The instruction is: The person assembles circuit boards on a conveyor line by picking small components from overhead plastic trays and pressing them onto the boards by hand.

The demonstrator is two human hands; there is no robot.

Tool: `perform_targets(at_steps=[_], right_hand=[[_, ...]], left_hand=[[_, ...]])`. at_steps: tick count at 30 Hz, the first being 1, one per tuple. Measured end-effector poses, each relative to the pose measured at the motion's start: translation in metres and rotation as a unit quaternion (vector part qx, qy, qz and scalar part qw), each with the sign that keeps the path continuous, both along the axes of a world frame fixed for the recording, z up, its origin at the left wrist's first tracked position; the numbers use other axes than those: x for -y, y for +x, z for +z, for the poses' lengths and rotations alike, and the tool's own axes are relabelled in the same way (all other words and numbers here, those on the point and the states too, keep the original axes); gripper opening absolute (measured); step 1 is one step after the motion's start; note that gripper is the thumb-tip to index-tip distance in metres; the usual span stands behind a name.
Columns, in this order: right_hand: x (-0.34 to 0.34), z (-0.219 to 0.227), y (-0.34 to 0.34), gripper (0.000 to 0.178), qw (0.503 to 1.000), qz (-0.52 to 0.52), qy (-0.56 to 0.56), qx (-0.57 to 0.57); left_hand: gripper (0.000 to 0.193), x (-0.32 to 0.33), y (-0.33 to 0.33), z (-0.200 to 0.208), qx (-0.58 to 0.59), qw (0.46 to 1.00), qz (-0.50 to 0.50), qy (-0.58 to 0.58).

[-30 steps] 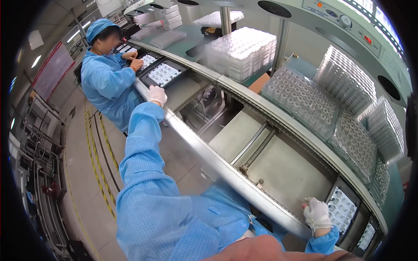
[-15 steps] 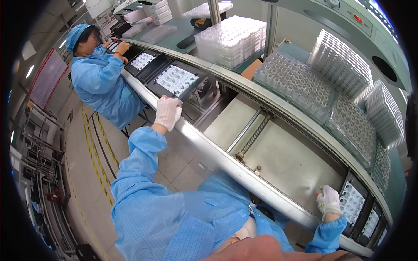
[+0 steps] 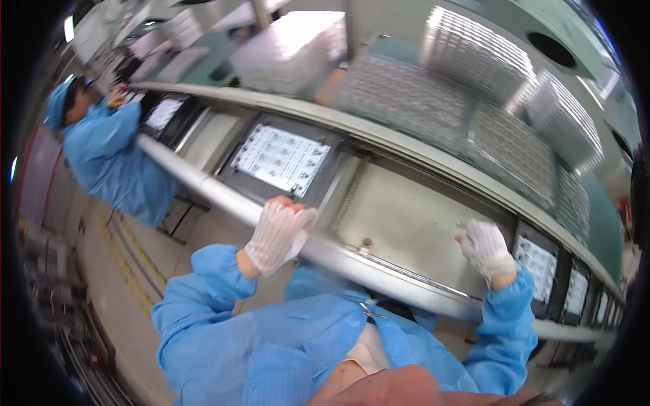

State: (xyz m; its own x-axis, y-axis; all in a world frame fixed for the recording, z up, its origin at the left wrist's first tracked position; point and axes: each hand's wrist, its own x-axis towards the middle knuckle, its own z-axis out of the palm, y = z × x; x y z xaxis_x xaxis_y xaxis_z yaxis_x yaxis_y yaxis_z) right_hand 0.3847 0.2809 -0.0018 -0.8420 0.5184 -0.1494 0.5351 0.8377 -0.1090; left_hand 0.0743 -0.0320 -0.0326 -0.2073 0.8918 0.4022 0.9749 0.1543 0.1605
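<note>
My left hand (image 3: 279, 233), in a white ribbed glove with bare fingertips, has its fingers curled at the near edge of a black fixture tray (image 3: 237, 181). On that tray lies a white panel (image 3: 281, 159) with rows of small dark parts. My right hand (image 3: 486, 249), gloved alike, hovers over the bare metal section of the conveyor line (image 3: 406, 210). Its fingers are bent together; anything small between them cannot be made out. Beside it, to the right, sits another black tray with a white panel (image 3: 536, 265).
Clear plastic blister trays (image 3: 406, 91) cover the green bench beyond the rail, with tall stacks (image 3: 477, 51) behind. Another pile of trays (image 3: 291, 57) stands further left. A co-worker in blue (image 3: 112, 149) works at the line's far left. A metal rail (image 3: 223, 199) runs along the near edge.
My left hand has moved right along the line, and the black tray with it, opening a gap on its left. My head has turned, shifting the whole view. The right hand remains bent.
</note>
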Motion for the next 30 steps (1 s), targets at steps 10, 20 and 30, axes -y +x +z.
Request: perform_targets(at_steps=[10,20,30], right_hand=[[-0.101,0.022,-0.039,0.038,0.934,-0.087,0.178,-0.296],[-0.133,0.015,-0.05,0.048,0.949,-0.12,0.203,-0.208],[-0.09,0.017,-0.067,0.043,0.892,-0.1,0.191,-0.397]], left_hand=[[0.039,-0.06,0.048,0.036,0.083,0.915,-0.337,-0.207],[0.018,-0.149,0.033,0.052,0.072,0.886,-0.458,-0.02],[0.039,-0.292,-0.114,0.083,-0.15,0.961,-0.213,0.095]])
